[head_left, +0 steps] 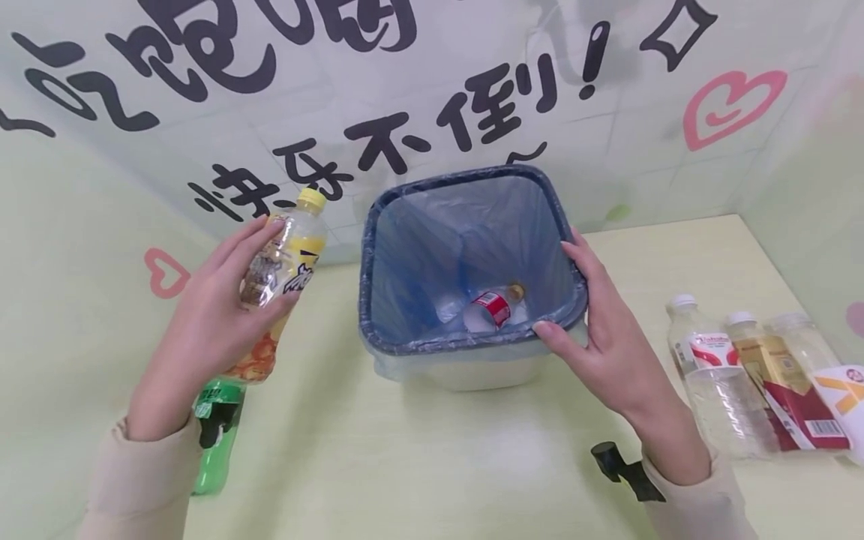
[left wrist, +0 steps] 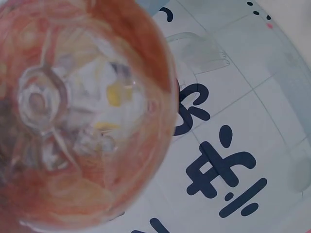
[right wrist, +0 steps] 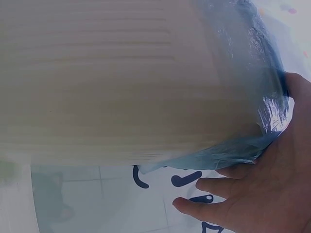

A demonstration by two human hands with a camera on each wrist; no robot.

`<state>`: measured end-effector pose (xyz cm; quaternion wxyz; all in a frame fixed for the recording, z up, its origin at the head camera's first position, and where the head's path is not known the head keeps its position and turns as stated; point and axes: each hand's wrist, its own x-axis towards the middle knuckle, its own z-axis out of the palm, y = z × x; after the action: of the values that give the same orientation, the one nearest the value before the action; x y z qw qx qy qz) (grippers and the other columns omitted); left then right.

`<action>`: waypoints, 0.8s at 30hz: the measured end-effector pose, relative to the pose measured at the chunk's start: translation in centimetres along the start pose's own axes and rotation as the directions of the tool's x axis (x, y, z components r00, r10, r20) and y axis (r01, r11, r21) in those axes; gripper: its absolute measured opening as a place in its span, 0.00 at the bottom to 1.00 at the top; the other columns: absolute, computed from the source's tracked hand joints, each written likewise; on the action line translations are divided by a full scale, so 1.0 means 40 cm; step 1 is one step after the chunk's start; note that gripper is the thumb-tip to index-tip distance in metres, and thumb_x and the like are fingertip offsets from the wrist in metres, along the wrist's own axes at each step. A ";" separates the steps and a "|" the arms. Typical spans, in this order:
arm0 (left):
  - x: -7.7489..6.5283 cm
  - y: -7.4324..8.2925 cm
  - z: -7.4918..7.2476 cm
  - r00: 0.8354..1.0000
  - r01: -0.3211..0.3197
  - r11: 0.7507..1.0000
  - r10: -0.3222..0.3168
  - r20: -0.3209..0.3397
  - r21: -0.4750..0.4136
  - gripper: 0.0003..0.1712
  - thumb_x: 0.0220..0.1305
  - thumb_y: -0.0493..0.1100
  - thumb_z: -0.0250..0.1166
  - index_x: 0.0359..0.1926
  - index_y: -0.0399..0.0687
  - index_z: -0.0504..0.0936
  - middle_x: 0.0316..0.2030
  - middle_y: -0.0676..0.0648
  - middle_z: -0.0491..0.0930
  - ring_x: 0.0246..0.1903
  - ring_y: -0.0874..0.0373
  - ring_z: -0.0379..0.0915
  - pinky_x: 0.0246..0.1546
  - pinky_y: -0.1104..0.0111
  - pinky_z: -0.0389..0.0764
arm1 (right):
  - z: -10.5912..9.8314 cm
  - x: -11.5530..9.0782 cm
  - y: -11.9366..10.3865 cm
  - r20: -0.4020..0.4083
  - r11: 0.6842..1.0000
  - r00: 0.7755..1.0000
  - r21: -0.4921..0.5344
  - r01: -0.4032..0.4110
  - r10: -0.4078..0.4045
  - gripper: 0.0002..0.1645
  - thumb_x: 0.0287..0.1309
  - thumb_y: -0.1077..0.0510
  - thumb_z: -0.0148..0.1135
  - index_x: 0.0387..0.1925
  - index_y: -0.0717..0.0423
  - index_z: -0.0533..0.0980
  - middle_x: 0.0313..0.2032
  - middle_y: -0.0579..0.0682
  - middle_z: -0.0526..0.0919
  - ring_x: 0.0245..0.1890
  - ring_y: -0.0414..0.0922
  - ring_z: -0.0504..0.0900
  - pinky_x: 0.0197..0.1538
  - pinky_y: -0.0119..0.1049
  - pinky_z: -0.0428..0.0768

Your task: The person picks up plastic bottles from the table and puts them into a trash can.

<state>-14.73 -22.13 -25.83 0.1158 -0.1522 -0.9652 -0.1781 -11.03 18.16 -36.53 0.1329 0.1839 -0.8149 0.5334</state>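
My left hand [head_left: 219, 304] grips a clear plastic bottle [head_left: 297, 247] with a yellow cap and a yellow label. The bottle is raised to the left of the bin, cap up and slightly tilted. Its orange-tinted base [left wrist: 112, 184] fills much of the left wrist view. A pale trash bin [head_left: 472, 373] with a blue liner bag [head_left: 418, 255] stands in the middle. My right hand [head_left: 610, 345] holds the bin's right front corner, thumb on the rim and fingers along the outer side. Inside the bin lies a bottle with a red label [head_left: 493, 309].
A green bottle [head_left: 214, 454] is on the table at the left, partly hidden behind my left wrist. Several bottles lie side by side at the right, the nearest clear with a red-and-white label [head_left: 712, 351]. A wall with black lettering [head_left: 385, 142] rises behind the bin.
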 end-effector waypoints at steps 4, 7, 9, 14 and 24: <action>-0.002 0.004 -0.002 1.000 0.005 1.000 -0.005 0.004 0.005 0.51 0.54 0.39 0.76 0.76 0.61 0.62 0.75 0.51 0.56 0.63 0.36 0.64 0.37 0.53 0.83 | 0.002 0.002 -0.001 0.008 1.000 1.000 0.005 0.002 -0.002 0.51 0.58 0.61 0.68 0.77 0.47 0.52 0.78 0.38 0.45 0.76 0.41 0.48 0.73 0.36 0.54; 0.001 0.011 -0.008 1.000 -0.015 1.000 0.015 -0.008 0.004 0.51 0.53 0.38 0.76 0.75 0.61 0.62 0.75 0.50 0.57 0.63 0.35 0.65 0.37 0.51 0.84 | 0.001 0.002 -0.002 0.008 1.000 1.000 0.005 -0.001 0.001 0.51 0.58 0.61 0.68 0.77 0.47 0.52 0.78 0.38 0.45 0.76 0.42 0.48 0.74 0.38 0.54; 0.007 0.018 -0.013 0.999 -0.039 0.999 0.039 -0.020 0.006 0.51 0.53 0.38 0.76 0.75 0.62 0.63 0.75 0.49 0.57 0.64 0.36 0.64 0.38 0.49 0.83 | 0.001 0.002 -0.002 0.007 1.000 1.000 0.006 -0.003 0.003 0.51 0.58 0.60 0.68 0.77 0.46 0.52 0.78 0.38 0.45 0.76 0.42 0.49 0.74 0.39 0.54; 0.025 0.044 -0.026 0.995 -0.092 0.996 0.092 -0.033 0.016 0.50 0.53 0.37 0.76 0.75 0.63 0.64 0.74 0.52 0.58 0.64 0.40 0.65 0.41 0.72 0.81 | 0.000 0.001 0.000 0.003 1.000 1.000 0.003 -0.002 0.002 0.51 0.58 0.60 0.68 0.77 0.46 0.52 0.78 0.38 0.46 0.76 0.42 0.49 0.74 0.38 0.54; 0.064 0.118 -0.035 0.989 -0.147 0.989 0.146 -0.020 -0.026 0.50 0.54 0.36 0.75 0.75 0.65 0.63 0.74 0.56 0.58 0.57 0.45 0.72 0.35 0.54 0.85 | 0.000 0.002 -0.005 0.001 1.000 1.000 -0.006 -0.007 0.007 0.51 0.58 0.61 0.68 0.77 0.43 0.52 0.78 0.39 0.46 0.76 0.43 0.49 0.74 0.40 0.54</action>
<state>-15.27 -17.80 -22.40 0.1351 -0.2228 -0.9478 -0.1837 -11.02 18.09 -36.34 0.1314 0.1809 -0.8172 0.5313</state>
